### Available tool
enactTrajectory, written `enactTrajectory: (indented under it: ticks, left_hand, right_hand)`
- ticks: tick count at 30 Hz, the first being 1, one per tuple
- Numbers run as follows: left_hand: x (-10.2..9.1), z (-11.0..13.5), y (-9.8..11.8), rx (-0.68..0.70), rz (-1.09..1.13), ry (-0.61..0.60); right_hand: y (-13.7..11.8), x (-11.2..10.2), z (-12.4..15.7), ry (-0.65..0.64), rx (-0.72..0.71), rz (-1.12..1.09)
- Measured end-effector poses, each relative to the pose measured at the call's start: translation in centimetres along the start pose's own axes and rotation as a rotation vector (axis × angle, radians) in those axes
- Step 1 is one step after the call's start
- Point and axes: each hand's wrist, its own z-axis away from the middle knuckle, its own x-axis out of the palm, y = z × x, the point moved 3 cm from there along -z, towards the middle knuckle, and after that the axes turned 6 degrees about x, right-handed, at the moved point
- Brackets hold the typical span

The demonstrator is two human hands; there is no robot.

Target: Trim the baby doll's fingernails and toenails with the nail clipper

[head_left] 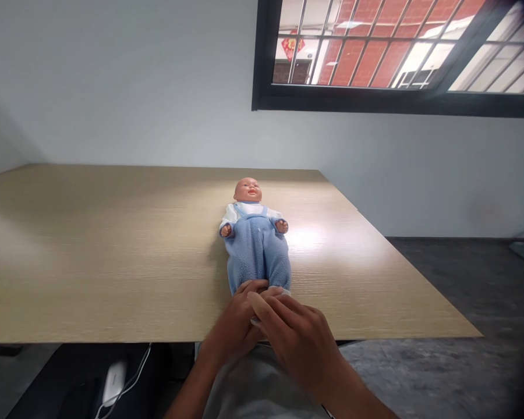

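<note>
A baby doll (255, 238) in a blue fleece overall and white shirt lies on its back on the wooden table (113, 250), head away from me. My left hand (233, 320) is closed around the doll's feet at the bottom of the trouser legs. My right hand (297, 337) overlaps the left, its fingers curled over the same spot at the doll's feet. What lies between the fingers is hidden by the hands.
The table's near edge (157, 340) runs just below my hands. Under it on the left lie a white device (113, 381) and a cable. A grey wall and a dark-framed window (397, 52) are behind; dark floor (463, 279) lies to the right.
</note>
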Motion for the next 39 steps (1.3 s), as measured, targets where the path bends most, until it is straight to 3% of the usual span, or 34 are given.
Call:
enactTrajectory:
  ticks: [4, 9, 13, 19, 29, 39]
  left_hand:
    - [-0.1, -0.1, 0.1, 0.01, 0.028, 0.009]
    - [-0.2, -0.1, 0.0, -0.019, 0.039, -0.009]
    - [-0.2, 0.1, -0.2, -0.04, 0.007, -0.015]
    - [-0.1, 0.2, -0.3, -0.029, -0.012, -0.003]
    - [-0.2, 0.0, -0.2, -0.042, -0.024, -0.003]
    - [0.0, -0.2, -0.4, -0.055, -0.013, 0.005]
  right_hand:
    - [0.7, -0.1, 0.2, -0.018, 0.071, -0.059]
    - [2.0, -0.1, 2.5, 0.163, 0.177, -0.134]
    - [2.2, 0.4, 3.7, 0.308, 0.067, -0.143]
    - [1.6, 1.1, 4.4, 0.347, -0.141, -0.151]
    - [1.1, 2.1, 5.7, 0.335, -0.213, -0.176]
    - [0.4, 2.0, 5.2, 0.34, -0.222, -0.102]
